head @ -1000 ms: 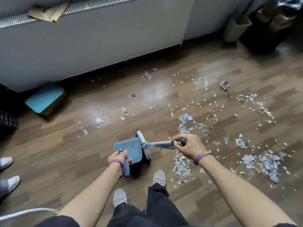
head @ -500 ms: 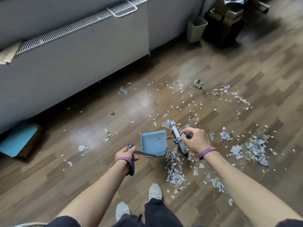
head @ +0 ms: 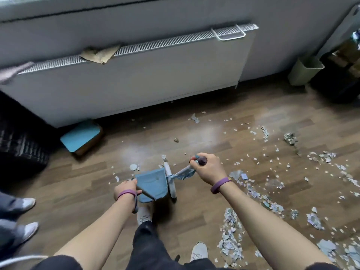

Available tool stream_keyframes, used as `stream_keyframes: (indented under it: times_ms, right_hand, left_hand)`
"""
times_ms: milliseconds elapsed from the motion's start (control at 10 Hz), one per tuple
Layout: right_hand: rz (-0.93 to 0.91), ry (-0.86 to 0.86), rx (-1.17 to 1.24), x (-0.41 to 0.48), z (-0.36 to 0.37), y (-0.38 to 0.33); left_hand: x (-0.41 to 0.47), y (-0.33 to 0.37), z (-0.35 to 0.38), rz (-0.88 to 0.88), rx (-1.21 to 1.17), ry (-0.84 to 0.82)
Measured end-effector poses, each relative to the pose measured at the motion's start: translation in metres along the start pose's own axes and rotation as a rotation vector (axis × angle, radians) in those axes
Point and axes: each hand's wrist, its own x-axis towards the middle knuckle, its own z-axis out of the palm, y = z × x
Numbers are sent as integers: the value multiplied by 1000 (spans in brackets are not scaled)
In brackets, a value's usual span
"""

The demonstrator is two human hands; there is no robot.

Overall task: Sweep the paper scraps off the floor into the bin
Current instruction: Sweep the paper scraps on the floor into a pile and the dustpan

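Now the dustpan gripped by the left hand and the brush clasped by the right hand have been swung left, so most paper scraps are left on the floor, well apart from the bin.

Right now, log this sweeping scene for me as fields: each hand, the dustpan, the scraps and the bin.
left hand: grips the handle of the blue dustpan
right hand: grips the brush handle, brush head beside the dustpan
paper scraps: strewn on the floor, mostly at the person's right
dustpan contents: almost nothing visible
bin: pale green, against the wall, far right
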Motion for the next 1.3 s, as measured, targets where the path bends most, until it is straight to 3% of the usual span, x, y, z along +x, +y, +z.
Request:
stream_keyframes:
  times_ms: [100,300,400,600,700,900,1300]
  right_hand:
    - [-58,-87,39,30,59,-50]
    - [-40,-234,158,82,179,-150]
    - [-19,-279,191,107,230,-187]
    - [95,-373,294,144,298,-219]
    - [157,-368,177,162,312,-207]
    - [148,-279,-134,184,260,-163]
    - [421,215,-174,203,15,-34]
  left_hand:
    - [32,29,-51,-14,-123,30]
    - [97,80,-138,-21,-258,260]
    - [123,111,-178,-40,-247,323]
    - [175,135,-224,-59,-221,318]
    - [193,136,-219,-80,-190,244]
    - [197,145,-153,-114,-109,172]
    - [101,141,105,-20,177,-223]
